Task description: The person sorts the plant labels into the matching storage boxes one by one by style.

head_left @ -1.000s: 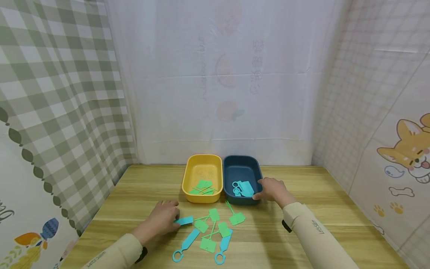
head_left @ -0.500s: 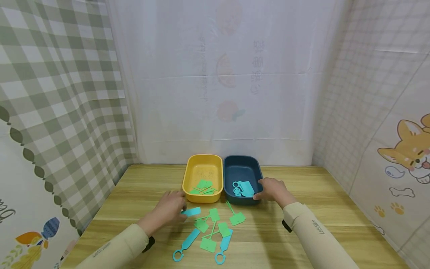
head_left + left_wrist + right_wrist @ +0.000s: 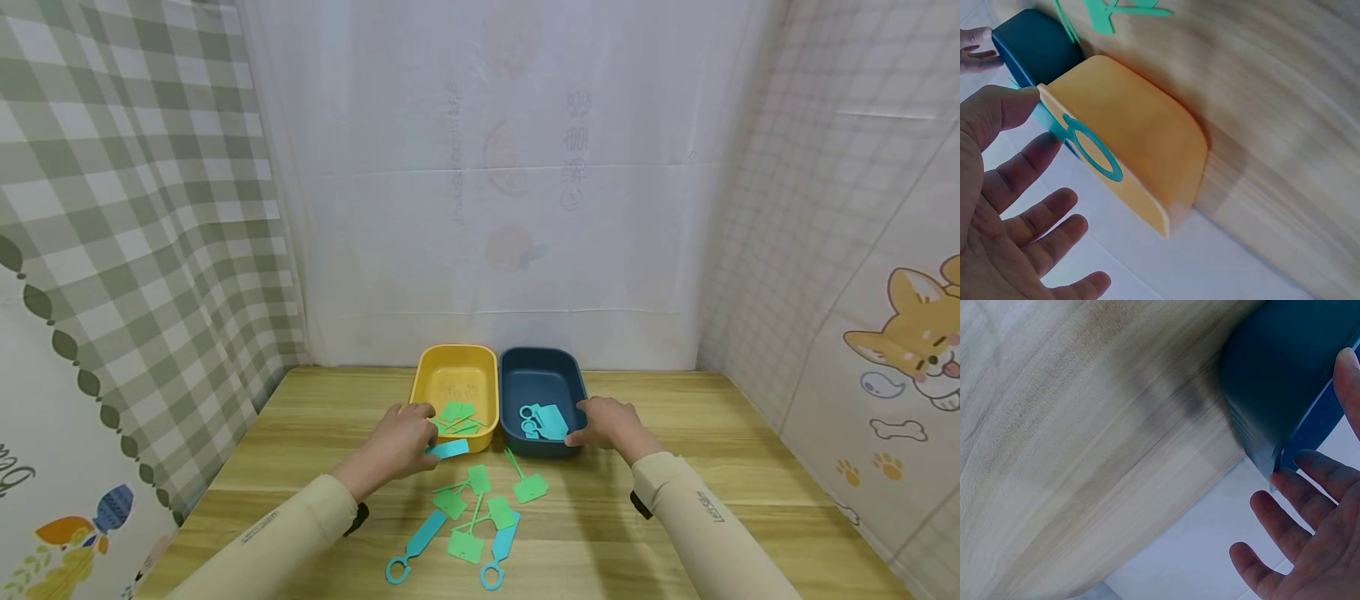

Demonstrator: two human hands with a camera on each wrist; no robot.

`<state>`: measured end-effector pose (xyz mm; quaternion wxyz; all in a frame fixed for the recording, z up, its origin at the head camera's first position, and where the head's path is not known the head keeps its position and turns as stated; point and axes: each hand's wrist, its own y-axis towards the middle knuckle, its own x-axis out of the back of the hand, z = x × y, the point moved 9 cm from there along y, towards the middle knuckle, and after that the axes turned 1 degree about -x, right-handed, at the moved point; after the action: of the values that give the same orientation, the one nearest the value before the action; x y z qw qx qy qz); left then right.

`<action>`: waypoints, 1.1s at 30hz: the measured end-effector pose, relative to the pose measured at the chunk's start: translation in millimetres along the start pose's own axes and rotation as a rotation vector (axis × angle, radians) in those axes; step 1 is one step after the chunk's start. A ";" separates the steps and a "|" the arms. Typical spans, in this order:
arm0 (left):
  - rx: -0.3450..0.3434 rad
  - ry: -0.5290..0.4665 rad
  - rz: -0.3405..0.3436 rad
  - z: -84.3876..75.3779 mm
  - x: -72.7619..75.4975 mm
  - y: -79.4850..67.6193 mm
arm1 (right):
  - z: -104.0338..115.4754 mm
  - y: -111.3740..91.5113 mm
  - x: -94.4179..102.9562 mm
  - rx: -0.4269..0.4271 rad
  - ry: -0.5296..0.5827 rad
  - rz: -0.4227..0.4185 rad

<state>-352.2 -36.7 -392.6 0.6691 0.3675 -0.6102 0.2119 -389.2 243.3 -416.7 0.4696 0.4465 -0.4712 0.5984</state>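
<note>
My left hand [image 3: 397,437] pinches a blue plastic ring tag [image 3: 450,449] between thumb and forefinger. The tag overlaps the near rim of the yellow bin [image 3: 457,375] in the head view; its ring end [image 3: 1116,172] shows in the left wrist view, the other fingers spread loosely. Several green tags [image 3: 460,410] lie inside that bin. Beside it on the right stands a navy bin [image 3: 536,371] with blue ring tags [image 3: 553,421] in it. At its near right corner rests my right hand [image 3: 609,423], thumb and fingertips [image 3: 1279,478] right at the rim, fingers mostly extended.
Several green tags [image 3: 466,546] with thin tails lie on the wooden table [image 3: 652,517] before the bins. Two more blue ring tags lie there, one at the left [image 3: 425,535] and one at the right [image 3: 504,543]. A white curtain [image 3: 375,250] hangs behind.
My left hand has carried the blue ring tag forward and to the right, from the tabletop to the yellow bin's near edge. The right hand keeps its place at the navy bin.
</note>
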 end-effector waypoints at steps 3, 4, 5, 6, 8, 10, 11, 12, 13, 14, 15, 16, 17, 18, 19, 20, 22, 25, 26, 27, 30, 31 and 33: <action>-0.005 0.001 0.005 -1.9 1.6 6.7 | 0.5 -0.1 0.7 0.004 0.001 -0.004; -0.006 0.002 0.009 -2.6 1.6 8.9 | 0.8 0.0 0.9 0.006 0.001 -0.005; -0.007 0.004 0.013 -3.4 1.5 11.2 | 1.1 -0.1 1.1 0.007 0.003 -0.006; -0.007 0.007 0.016 -4.2 1.4 13.6 | 1.3 -0.1 1.2 0.008 0.003 -0.006; -0.007 0.015 0.026 -5.6 0.3 18.7 | 1.7 -0.3 1.6 0.009 0.005 -0.006; -0.001 0.025 0.040 -6.8 -1.1 24.3 | 1.4 -0.2 1.5 0.008 0.006 -0.004; 0.001 0.025 0.046 -7.6 -1.5 27.1 | 1.3 -0.3 1.6 0.006 0.007 -0.004; 0.003 0.029 0.048 -8.4 -1.6 29.9 | 1.2 -0.2 1.7 0.006 0.007 -0.004; 0.005 0.032 0.051 -9.1 -2.0 32.9 | 1.1 -0.2 1.8 0.006 0.007 -0.004; 0.008 0.037 0.054 -10.0 -2.0 35.9 | 0.7 -0.1 1.7 0.005 0.008 -0.004; 0.008 0.045 0.058 -11.1 -2.1 38.8 | 0.3 0.0 1.6 0.004 0.008 -0.004; 0.006 0.054 0.059 -12.4 -2.1 41.6 | 0.4 -0.2 1.6 0.005 0.010 -0.003; 0.005 0.064 0.062 -13.6 -2.3 44.5 | 0.2 -0.3 1.6 0.005 0.012 -0.002; 0.005 0.076 0.066 -14.7 -2.7 47.3 | 0.2 -0.4 1.6 0.005 0.014 -0.001; 0.005 0.086 0.070 -16.1 -2.8 50.1 | 0.0 -0.6 1.7 0.005 0.016 -0.001; 0.003 0.097 0.073 -17.8 -2.9 52.8 | -0.1 -0.7 1.9 0.004 0.019 -0.001; 0.000 0.115 0.071 -20.2 -3.8 58.5 | 0.1 -1.1 2.4 0.003 0.023 -0.002; 0.005 0.129 0.061 -23.5 -5.3 67.4 | 0.2 -1.1 2.8 0.005 0.022 -0.006; 0.008 0.132 0.060 -24.7 -5.8 70.4 | 0.1 -0.9 2.6 0.006 0.023 -0.006; 0.010 0.138 0.058 -26.1 -6.3 73.7 | 0.0 -0.8 2.5 0.007 0.023 -0.006; 0.021 0.157 0.067 -30.9 -7.8 83.0 | -0.3 -0.3 1.9 0.010 0.021 -0.006; 0.023 0.164 0.069 -32.7 -8.0 86.4 | -0.4 -0.1 1.7 0.011 0.021 -0.006; 0.022 0.183 0.071 -36.4 -8.6 93.3 | -0.5 0.3 1.5 0.011 0.020 -0.007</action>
<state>-397.9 51.7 -378.7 0.7100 0.3323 -0.5567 0.2748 -389.8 244.0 -415.4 0.4740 0.4445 -0.4616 0.6038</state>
